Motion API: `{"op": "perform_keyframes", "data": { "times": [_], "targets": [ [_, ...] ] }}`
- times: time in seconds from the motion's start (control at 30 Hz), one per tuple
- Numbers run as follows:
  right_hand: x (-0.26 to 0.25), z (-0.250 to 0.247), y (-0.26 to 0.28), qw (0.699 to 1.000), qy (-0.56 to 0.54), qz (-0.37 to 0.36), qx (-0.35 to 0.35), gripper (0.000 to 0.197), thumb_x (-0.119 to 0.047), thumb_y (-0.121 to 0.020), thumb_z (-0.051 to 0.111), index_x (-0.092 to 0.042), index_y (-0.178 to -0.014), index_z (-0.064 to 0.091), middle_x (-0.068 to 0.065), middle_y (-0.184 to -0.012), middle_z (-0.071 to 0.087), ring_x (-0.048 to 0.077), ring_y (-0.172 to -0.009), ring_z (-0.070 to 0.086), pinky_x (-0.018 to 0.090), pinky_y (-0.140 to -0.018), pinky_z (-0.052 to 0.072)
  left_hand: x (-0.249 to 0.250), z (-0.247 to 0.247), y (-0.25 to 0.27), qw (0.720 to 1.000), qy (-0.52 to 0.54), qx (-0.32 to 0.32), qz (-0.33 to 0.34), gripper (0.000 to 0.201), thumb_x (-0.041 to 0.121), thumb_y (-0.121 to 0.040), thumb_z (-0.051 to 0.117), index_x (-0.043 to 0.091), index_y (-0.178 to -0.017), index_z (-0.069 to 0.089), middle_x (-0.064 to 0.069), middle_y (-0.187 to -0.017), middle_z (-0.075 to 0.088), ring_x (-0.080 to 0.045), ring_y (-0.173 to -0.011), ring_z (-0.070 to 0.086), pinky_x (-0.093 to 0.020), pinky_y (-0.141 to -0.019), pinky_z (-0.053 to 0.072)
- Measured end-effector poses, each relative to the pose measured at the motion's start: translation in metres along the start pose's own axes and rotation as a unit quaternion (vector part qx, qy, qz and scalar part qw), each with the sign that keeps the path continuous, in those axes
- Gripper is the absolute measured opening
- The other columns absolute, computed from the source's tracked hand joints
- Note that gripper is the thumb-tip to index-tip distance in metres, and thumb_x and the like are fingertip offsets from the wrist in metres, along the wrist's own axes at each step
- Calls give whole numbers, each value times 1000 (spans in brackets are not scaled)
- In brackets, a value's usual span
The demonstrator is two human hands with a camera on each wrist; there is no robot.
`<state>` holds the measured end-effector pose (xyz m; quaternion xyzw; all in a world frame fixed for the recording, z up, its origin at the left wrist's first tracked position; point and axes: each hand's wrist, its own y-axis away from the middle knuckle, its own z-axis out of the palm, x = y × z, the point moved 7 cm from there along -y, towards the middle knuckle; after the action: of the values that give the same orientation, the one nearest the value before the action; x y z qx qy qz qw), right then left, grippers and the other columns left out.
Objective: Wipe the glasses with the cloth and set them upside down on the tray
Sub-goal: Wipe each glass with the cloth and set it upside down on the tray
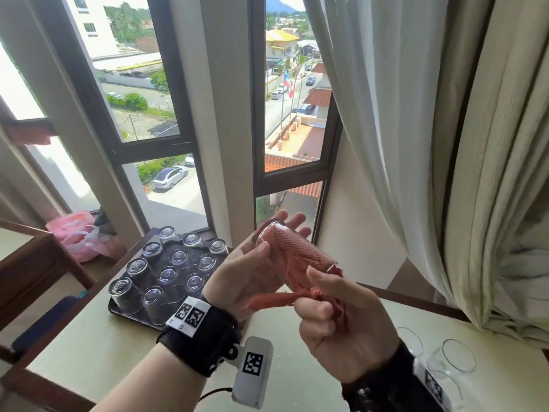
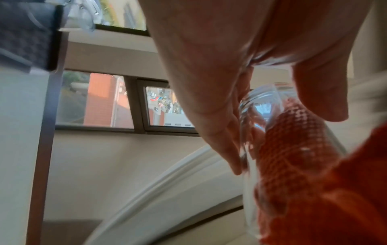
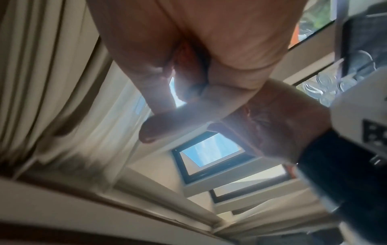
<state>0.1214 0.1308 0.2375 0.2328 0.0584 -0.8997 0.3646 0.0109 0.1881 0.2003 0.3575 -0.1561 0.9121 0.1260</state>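
Nearest the head camera, low in the frame, both wrists wear black straps with printed markers. Above them the left hand cradles a clear glass at the centre of the frame, thumb pressed on its near side and the fingers reaching round behind its base. The glass lies tilted, base toward the upper left, rim toward the lower right. A salmon-pink cloth fills its inside and trails out of the rim. The right hand, just below, pinches that trailing end between thumb and curled fingers.

In the left wrist view the glass sits against the left hand's palm, with the cloth packed into it.

At centre left, a dark tray on the pale table carries rows of upturned glasses, bases up. At the lower right, several empty glasses stand rim up on the table, beside the right wrist. Pale curtains hang along the right side, next to the windows.
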Motion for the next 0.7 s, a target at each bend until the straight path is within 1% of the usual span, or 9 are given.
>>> {"op": "perform_keyframes", "data": {
  "times": [0.07, 0.13, 0.27, 0.3, 0.33, 0.4, 0.5, 0.6, 0.7],
  "targets": [
    [5, -1, -9, 993, 107, -26, 36, 38, 0, -76, 82, -4, -112, 72, 12, -75, 68, 19, -40, 62, 23, -34, 48, 5, -8, 0, 999, -14, 24, -15, 83, 22, -93, 81, 6, -161, 37, -19, -169, 35, -39, -155, 36, -72, -124, 19],
    [5, -6, -19, 934, 346, -64, 62, 49, -7, -86, 73, -17, -132, 60, 13, -84, 74, 30, -48, 69, 29, -39, 53, 11, -18, 2, 996, -44, 66, -30, 88, 31, -79, 94, 4, -151, 51, -21, -157, 52, -37, -137, 58, -61, -115, 44],
    [0, -16, -39, 548, 815, -136, 127, 70, -43, -91, 72, -41, -152, 38, -17, -116, 72, 12, -93, 74, 28, -81, 59, 27, -36, 7, 972, -165, 162, -48, 64, 37, -72, 95, 0, -117, 69, -25, -112, 70, -30, -91, 72, -38, -77, 67],
    [1, -14, -44, 516, 835, -146, 125, 73, -46, -91, 71, -42, -154, 35, -18, -125, 69, 9, -103, 71, 24, -89, 56, 31, -41, 9, 964, -192, 179, -51, 59, 38, -74, 93, 0, -113, 70, -25, -107, 70, -30, -89, 72, -38, -75, 67],
    [4, -13, -50, 545, 818, -153, 104, 75, -41, -90, 74, -44, -154, 34, -20, -132, 65, 6, -109, 69, 21, -91, 55, 36, -47, 11, 958, -210, 191, -48, 61, 41, -72, 94, 0, -111, 70, -25, -105, 71, -31, -88, 73, -38, -74, 67],
    [13, -11, -61, 727, 673, -132, 48, 80, -18, -89, 80, -44, -154, 39, -15, -132, 68, 6, -95, 75, 20, -74, 59, 46, -59, 14, 962, -203, 181, -35, 74, 50, -67, 98, -2, -112, 70, -23, -103, 73, -29, -86, 74, -38, -73, 65],
    [34, -1, -75, 940, 337, -35, -33, 66, -13, -88, 77, -30, -148, 54, 26, -127, 67, 25, -60, 73, 26, -44, 53, 60, -70, 19, 990, -95, 101, -8, 86, 39, -75, 96, -4, -139, 57, -25, -136, 65, -33, -110, 71, -43, -92, 64],
    [46, 10, -87, 994, 36, 7, -101, 52, -22, -99, 68, -13, -149, 54, 22, -142, 58, 15, -54, 70, 23, -45, 51, 77, -79, 23, 999, -36, 36, 10, 80, 20, -80, 94, 5, -145, 50, -21, -158, 51, -39, -139, 57, -50, -110, 53],
    [52, 2, -99, 999, 29, -18, 34, 32, -23, -97, 60, -11, -122, 75, 15, -119, 74, 14, -37, 62, 16, -33, 33, 92, -90, 23, 995, -95, 28, 12, 76, 16, -77, 95, 5, -140, 53, -21, -153, 56, -38, -137, 59, -47, -107, 56]
  ]
}}
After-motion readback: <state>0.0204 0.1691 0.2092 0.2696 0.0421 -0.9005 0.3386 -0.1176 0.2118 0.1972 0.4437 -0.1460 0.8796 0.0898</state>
